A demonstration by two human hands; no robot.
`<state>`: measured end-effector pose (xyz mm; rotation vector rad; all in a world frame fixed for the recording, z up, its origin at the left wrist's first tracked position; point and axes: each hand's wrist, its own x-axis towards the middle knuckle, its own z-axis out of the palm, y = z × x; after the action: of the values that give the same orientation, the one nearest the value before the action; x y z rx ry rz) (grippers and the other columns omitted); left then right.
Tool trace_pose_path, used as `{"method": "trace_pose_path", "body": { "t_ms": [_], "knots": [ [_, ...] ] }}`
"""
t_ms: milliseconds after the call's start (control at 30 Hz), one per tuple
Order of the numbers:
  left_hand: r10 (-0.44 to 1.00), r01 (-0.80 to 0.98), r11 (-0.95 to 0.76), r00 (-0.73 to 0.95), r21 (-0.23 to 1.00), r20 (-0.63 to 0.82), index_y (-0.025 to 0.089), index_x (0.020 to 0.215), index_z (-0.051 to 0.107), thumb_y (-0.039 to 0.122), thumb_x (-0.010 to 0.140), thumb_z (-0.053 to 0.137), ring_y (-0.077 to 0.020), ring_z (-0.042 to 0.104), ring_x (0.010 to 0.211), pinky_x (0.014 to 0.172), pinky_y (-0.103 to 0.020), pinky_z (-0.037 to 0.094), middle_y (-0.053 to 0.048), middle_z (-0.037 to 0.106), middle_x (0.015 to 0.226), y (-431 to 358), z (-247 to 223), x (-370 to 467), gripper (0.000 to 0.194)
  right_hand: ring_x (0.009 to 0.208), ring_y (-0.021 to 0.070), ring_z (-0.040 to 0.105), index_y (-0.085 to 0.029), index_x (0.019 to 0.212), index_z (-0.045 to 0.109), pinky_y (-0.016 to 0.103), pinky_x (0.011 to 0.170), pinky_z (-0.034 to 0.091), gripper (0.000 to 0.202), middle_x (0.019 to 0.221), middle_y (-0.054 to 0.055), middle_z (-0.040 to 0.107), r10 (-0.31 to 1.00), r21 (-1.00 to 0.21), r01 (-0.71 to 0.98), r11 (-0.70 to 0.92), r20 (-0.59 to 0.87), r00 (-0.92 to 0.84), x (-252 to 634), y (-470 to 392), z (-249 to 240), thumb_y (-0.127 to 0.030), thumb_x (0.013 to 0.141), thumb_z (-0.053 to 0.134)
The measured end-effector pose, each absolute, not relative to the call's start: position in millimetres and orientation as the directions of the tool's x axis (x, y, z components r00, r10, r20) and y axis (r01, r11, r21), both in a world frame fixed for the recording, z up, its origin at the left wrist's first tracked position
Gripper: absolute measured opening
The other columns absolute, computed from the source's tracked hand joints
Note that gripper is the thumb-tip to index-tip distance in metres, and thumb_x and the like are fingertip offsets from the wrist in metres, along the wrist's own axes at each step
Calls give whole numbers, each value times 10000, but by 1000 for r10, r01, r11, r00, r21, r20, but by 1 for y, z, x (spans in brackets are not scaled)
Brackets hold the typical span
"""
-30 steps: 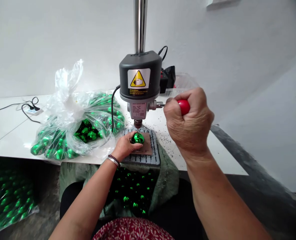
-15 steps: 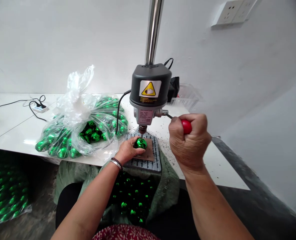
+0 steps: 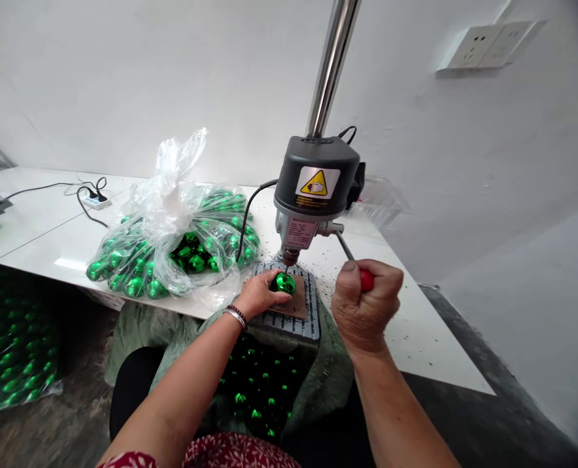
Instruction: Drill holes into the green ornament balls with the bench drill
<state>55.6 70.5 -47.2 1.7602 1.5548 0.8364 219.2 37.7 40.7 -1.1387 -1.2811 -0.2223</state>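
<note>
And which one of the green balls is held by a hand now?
The green ball under the drill press, pinched by the left hand; the others lie in bags or below the table.

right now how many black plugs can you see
2: the left plug and the right plug, side by side in the white power strip on the table. Others may be hidden behind the bag or drill press.

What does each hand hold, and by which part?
The left hand holds a green ball by its side; the right hand grips the lever by its red knob.
</note>
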Motion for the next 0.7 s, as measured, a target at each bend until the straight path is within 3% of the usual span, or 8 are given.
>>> {"method": "trace_pose_path", "body": {
  "t_ms": [133, 167, 300, 533, 600, 700],
  "knots": [
    [994, 570, -104, 91, 815, 63, 199, 1221, 620, 348, 639, 752, -231, 635, 967, 908, -342, 474, -51, 705, 1052, 69, -44, 59, 615, 596, 90, 470, -188, 803, 490, 245, 585, 374, 259, 684, 7, 538, 494, -567, 682, 462, 803, 333, 222, 51, 87, -447, 798, 477],
    [994, 561, -102, 85, 822, 65, 189, 1196, 629, 338, 640, 749, -220, 634, 931, 878, -330, 481, -43, 706, 1015, 67, -42, 59, 587, 586, 85, 444, -187, 791, 487, 245, 581, 352, 252, 670, 2, 525, 559, -610, 670, 423, 758, 336, 222, 56, 103, -439, 794, 480],
    [990, 528, -137, 104, 838, 96, 164, 1137, 636, 312, 663, 731, -194, 626, 834, 790, -300, 486, -25, 697, 910, 51, -31, 54, 505, 602, 67, 378, -179, 738, 463, 249, 623, 308, 154, 647, -18, 497, 720, -716, 649, 258, 590, 365, 221, 70, 149, -310, 770, 538],
    [956, 586, -197, 291, 786, 23, 210, 1257, 599, 299, 620, 786, -238, 628, 985, 880, -330, 492, -70, 681, 1154, -7, -9, 11, 670, 613, 57, 349, -175, 733, 440, 272, 665, 302, 126, 662, -30, 463, 704, -725, 653, 219, 581, 409, 216, 74, 149, -231, 781, 543],
    [973, 624, -150, 230, 767, 3, 192, 1314, 557, 352, 659, 766, -224, 647, 904, 827, -325, 513, -89, 679, 1160, -14, -2, -2, 706, 611, 54, 339, -173, 727, 435, 279, 671, 302, 137, 654, -33, 447, 691, -725, 660, 199, 581, 430, 215, 75, 148, -219, 773, 555],
    [996, 745, -67, 13, 664, 86, 152, 1263, 598, 350, 831, 590, -216, 656, 893, 844, -322, 507, -114, 689, 1135, -2, 10, -24, 476, 610, 49, 329, -172, 718, 423, 283, 667, 300, 149, 654, -34, 432, 674, -715, 677, 177, 589, 446, 215, 76, 149, -198, 757, 565]
  ]
}}
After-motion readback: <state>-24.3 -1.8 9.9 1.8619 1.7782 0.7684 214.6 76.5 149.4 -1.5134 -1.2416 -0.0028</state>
